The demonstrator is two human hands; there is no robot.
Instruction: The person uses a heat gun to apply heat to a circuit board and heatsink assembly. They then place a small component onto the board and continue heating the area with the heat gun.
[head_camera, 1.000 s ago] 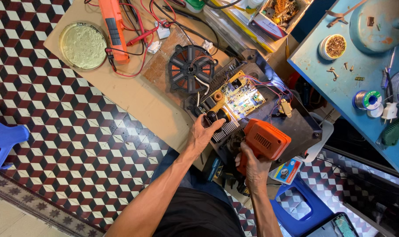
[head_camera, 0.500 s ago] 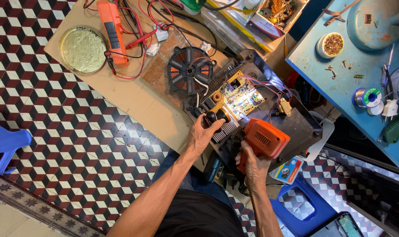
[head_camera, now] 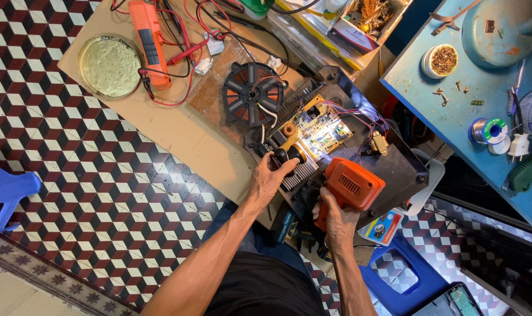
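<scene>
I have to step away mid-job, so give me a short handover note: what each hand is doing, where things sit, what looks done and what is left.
Left hand: fingers closed on the black parts at the near edge of the circuit board.
Right hand: grips the orange power drill, held over the open black casing.
Casing lies open on the brown bench top; the copper coil disc is swung out beside it, wires attached.
Done: cover off, board exposed.
Left: the board sits in the casing, not lifted out.
</scene>
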